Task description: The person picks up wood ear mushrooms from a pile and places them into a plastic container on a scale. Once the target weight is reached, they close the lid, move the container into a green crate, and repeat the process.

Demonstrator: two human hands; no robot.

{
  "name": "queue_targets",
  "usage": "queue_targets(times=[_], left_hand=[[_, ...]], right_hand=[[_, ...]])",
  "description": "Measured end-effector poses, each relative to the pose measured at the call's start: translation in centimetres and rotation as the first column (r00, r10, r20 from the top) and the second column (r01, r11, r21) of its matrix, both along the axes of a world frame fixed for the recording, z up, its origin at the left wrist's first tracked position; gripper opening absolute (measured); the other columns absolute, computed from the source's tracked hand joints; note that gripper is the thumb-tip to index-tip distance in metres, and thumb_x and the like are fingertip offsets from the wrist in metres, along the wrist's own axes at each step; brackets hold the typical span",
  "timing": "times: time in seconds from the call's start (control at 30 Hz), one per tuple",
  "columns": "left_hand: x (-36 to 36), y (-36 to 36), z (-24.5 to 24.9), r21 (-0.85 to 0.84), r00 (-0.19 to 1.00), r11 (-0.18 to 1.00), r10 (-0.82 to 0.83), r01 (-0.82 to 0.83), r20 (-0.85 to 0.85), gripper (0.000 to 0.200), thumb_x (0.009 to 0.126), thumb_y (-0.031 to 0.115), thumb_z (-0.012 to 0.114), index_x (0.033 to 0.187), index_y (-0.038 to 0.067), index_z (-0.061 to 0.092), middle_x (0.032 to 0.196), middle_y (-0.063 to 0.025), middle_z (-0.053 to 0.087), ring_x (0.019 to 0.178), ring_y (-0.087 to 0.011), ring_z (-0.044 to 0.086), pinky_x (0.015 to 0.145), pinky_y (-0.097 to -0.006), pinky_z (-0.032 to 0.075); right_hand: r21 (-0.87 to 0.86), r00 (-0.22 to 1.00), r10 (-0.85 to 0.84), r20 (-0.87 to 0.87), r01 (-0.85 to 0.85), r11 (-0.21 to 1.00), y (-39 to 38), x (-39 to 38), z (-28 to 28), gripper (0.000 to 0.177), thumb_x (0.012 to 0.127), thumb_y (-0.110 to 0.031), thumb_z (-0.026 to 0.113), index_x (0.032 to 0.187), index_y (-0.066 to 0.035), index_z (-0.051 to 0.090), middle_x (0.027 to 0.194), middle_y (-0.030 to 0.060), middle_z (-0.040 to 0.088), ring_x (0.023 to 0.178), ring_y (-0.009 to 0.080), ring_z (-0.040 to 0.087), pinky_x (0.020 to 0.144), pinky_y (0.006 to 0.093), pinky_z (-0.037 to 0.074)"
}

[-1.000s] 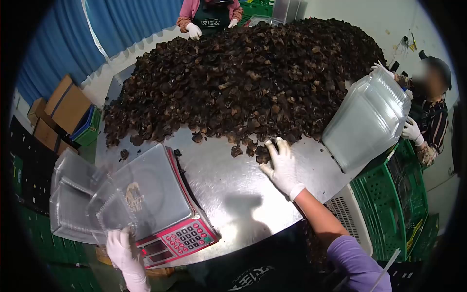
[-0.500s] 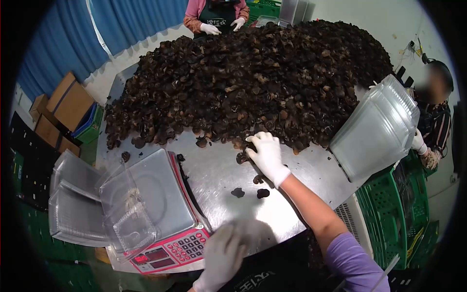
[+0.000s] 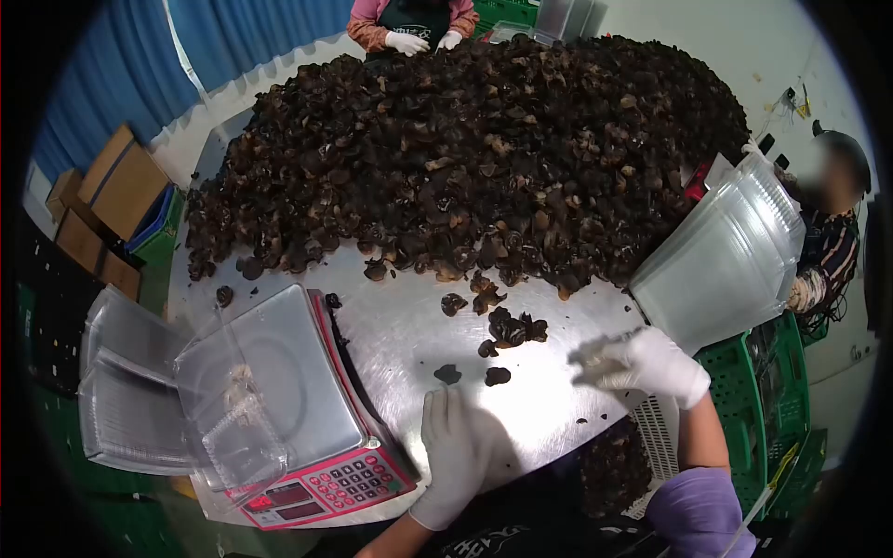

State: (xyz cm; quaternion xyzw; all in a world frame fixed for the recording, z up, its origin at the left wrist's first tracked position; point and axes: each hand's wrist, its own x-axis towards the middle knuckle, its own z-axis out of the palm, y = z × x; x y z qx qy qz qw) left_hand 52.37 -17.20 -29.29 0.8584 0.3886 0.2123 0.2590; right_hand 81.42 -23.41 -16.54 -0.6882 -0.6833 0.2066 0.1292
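A large heap of dark brown wood ear mushrooms covers the far part of the metal table. In front of it lies a small loose cluster of wood ears, with two single dark pieces nearer me. My left hand, in a white glove, holds nothing; its fingers stretch forward, just short of one single piece. To the right, my gloved right hand hovers by the table's near right side, fingers extended leftward and slightly blurred. Nothing shows in it.
A digital scale stands at the left with clear plastic containers beside and on it. Stacked clear containers lean at the right, above green crates. A gloved co-worker is behind the heap; another person is at the right.
My right hand has left the heap's edge and moved right and toward me. More wood ears lie loose in front of the heap. My left hand has moved forward over the table.
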Motion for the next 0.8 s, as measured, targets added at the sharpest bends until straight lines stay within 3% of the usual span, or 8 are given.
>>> queue_targets(times=[0.1, 0.23, 0.33, 0.47, 0.57, 0.63, 0.7, 0.8], left_hand=[[1.5, 0.5, 0.2, -0.003, 1.0, 1.0, 0.015, -0.015, 0.013, 0.092, 0.078, 0.024, 0.073, 0.144, -0.014, 0.021, 0.145, -0.0357, 0.027, 0.136, -0.0518, 0.027, 0.113, -0.0552, 0.022], [2.1, 0.6, -1.0, 0.04, 0.99, 0.989, 0.138, -0.14, 0.037, 0.097, 0.077, 0.026, 0.076, 0.144, -0.014, 0.02, 0.146, -0.0357, 0.027, 0.138, -0.0512, 0.025, 0.114, -0.0555, 0.021], [2.0, 0.5, -1.5, 0.031, 0.98, 0.981, 0.192, -0.194, 0.05, 0.101, 0.075, 0.03, 0.078, 0.144, -0.014, 0.019, 0.147, -0.035, 0.027, 0.138, -0.0505, 0.025, 0.114, -0.0559, 0.021], [2.3, 0.6, -1.1, 0.008, 0.98, 0.98, 0.198, -0.198, 0.034, 0.111, 0.075, 0.035, 0.079, 0.146, -0.016, 0.011, 0.148, -0.0387, 0.022, 0.139, -0.0524, 0.022, 0.115, -0.055, 0.018], [2.4, 0.7, -1.3, -0.011, 0.985, 0.985, 0.175, -0.175, 0.004, 0.114, 0.073, 0.037, 0.08, 0.146, -0.015, 0.01, 0.148, -0.0385, 0.021, 0.139, -0.0523, 0.022, 0.115, -0.0548, 0.018], [2.5, 0.8, -1.2, -0.013, 0.983, 0.983, 0.181, -0.181, -0.008, 0.115, 0.072, 0.036, 0.08, 0.147, -0.015, 0.009, 0.149, -0.0383, 0.021, 0.139, -0.0522, 0.022, 0.115, -0.0546, 0.018], [2.5, 0.8, -1.1, -0.021, 0.981, 0.981, 0.192, -0.192, 0.006, 0.114, 0.072, 0.033, 0.081, 0.147, -0.015, 0.009, 0.149, -0.0383, 0.021, 0.139, -0.0521, 0.022, 0.115, -0.0545, 0.019], [2.4, 0.7, -1.6, 0.017, 0.975, 0.977, 0.212, -0.214, 0.068, 0.113, 0.072, 0.029, 0.081, 0.147, -0.014, 0.009, 0.149, -0.0381, 0.021, 0.139, -0.0519, 0.023, 0.116, -0.0544, 0.019]], right_hand=[[0.076, 0.967, -0.196, -0.161, 0.21, 0.975, 3.5, -1.0, -3.1, 0.03, 0.087, -0.032, 0.068, 0.11, -0.012, 0.07, 0.103, 0.0113, 0.07, 0.091, 0.0273, 0.069, 0.081, 0.0354, 0.054], [0.425, 0.956, -0.235, -0.177, 0.29, 0.858, 10.8, -3.5, -10.2, 0.041, 0.084, -0.025, 0.066, 0.12, -0.006, 0.06, 0.124, 0.0146, 0.058, 0.116, 0.033, 0.053, 0.098, 0.0407, 0.045], [0.453, 0.994, 0.001, -0.112, 0.05, 0.89, 10.9, -6.8, -11.6, 0.039, 0.079, -0.018, 0.072, 0.115, -0.008, 0.063, 0.119, 0.0141, 0.06, 0.115, 0.0315, 0.054, 0.097, 0.0412, 0.045], [0.351, 0.977, 0.104, -0.184, -0.033, 0.936, 8.3, -8.4, -9.4, 0.028, 0.079, -0.018, 0.073, 0.106, -0.011, 0.069, 0.116, 0.0091, 0.063, 0.11, 0.0278, 0.057, 0.088, 0.0384, 0.046], [0.352, 0.974, -0.055, -0.222, 0.133, 0.927, 10.5, -6.3, -10.9, 0.026, 0.079, -0.019, 0.072, 0.104, -0.01, 0.07, 0.114, 0.0093, 0.063, 0.107, 0.0267, 0.059, 0.086, 0.0374, 0.046], [0.43, 0.964, -0.221, -0.15, 0.265, 0.863, 13.5, -4.5, -11.2, 0.028, 0.079, -0.021, 0.073, 0.105, -0.009, 0.07, 0.107, 0.0099, 0.064, 0.103, 0.0279, 0.059, 0.086, 0.0383, 0.047], [0.469, 0.968, -0.246, -0.044, 0.237, 0.851, 15.9, -4.0, -12.2, 0.031, 0.077, -0.016, 0.069, 0.107, -0.01, 0.068, 0.099, 0.0074, 0.063, 0.101, 0.0274, 0.058, 0.085, 0.0393, 0.045], [0.473, 0.971, -0.219, 0.098, 0.148, 0.869, 17.1, -3.7, -12.8, 0.018, 0.079, -0.016, 0.066, 0.096, -0.01, 0.07, 0.091, 0.0056, 0.062, 0.096, 0.0259, 0.057, 0.08, 0.0382, 0.043]])
